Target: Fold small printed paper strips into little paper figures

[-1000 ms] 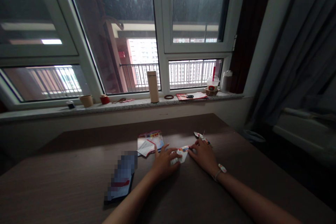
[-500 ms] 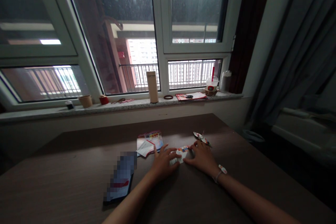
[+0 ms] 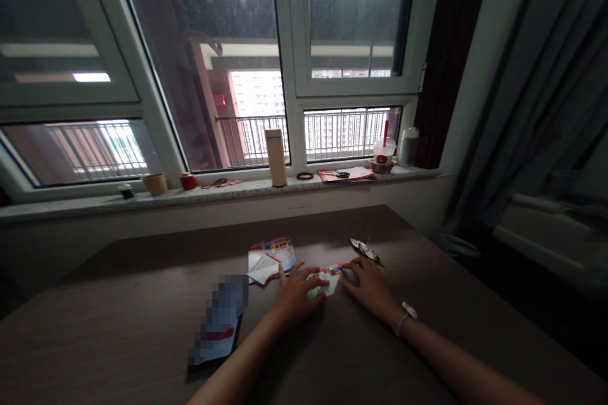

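Observation:
On the brown table lies a small folded piece of printed paper [image 3: 331,280], white with a coloured strip along its far edge. My left hand [image 3: 299,291] rests on its left side, fingers spread and pressing it from above. At the right edge, my right hand [image 3: 370,285] touches or nearly touches the paper with its index fingertip. The right thumb and index finger are apart. Just beyond that hand lies a folded paper piece [image 3: 367,250] with pointed ends. Some of the flat paper is hidden under my left fingers.
Printed sheets [image 3: 272,257] lie beyond my left hand. A phone [image 3: 218,323], partly blurred out, sits to the left on the table [image 3: 118,304]. Along the windowsill stand a beige bottle [image 3: 276,158], a paper cup [image 3: 155,184], a drink cup [image 3: 384,152] and scissors [image 3: 342,174] on papers.
My right hand has shifted slightly right and towards me, and its thumb has drawn away from the paper's edge. My left hand stays in place on the paper.

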The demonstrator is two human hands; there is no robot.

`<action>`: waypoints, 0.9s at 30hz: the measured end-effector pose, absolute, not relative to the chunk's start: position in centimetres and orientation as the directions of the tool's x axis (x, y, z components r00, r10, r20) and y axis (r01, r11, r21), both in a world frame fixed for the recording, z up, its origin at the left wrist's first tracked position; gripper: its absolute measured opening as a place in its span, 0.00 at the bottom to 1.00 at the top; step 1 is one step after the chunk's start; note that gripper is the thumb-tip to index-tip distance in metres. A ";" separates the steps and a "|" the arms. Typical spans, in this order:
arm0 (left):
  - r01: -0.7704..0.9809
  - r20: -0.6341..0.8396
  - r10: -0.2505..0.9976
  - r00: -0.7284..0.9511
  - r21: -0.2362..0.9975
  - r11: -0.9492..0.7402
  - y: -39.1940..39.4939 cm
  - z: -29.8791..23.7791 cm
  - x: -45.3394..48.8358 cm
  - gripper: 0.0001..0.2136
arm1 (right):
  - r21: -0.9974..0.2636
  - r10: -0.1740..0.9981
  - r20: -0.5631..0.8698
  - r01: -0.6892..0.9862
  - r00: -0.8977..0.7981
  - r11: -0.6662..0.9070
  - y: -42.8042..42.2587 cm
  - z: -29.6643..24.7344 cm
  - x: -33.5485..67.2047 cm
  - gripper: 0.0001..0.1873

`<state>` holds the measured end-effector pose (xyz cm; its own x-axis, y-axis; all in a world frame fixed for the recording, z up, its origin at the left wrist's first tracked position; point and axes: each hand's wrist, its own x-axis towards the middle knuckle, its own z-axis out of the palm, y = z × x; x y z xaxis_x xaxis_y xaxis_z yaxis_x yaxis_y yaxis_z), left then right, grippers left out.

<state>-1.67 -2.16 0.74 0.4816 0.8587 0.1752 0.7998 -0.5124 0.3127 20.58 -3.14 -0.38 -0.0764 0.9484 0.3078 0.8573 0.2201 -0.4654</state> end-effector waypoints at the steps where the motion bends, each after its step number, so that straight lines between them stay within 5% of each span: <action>1: 0.800 0.172 0.860 0.480 0.316 -0.510 -2.2 0.8 -1.6 0.14 | -0.487 0.948 0.308 0.843 -0.080 0.229 -3.1 -0.3 20.7 0.18; 9: 0.806 0.180 0.862 0.474 0.306 -0.507 -2.0 0.5 -1.7 0.14 | -0.498 0.924 0.330 0.796 -0.192 0.343 -3.8 0.2 20.5 0.09; 27: 0.812 0.172 0.856 0.488 0.272 -0.517 -1.9 0.7 -1.7 0.13 | -0.260 0.930 0.368 0.960 -0.003 0.106 -3.2 0.7 19.9 0.15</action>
<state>-1.70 -1.91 0.65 0.4878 0.8559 0.1718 0.8116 -0.5172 0.2716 19.90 -3.22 0.70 -0.0033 0.9299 0.3678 0.9599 0.1061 -0.2596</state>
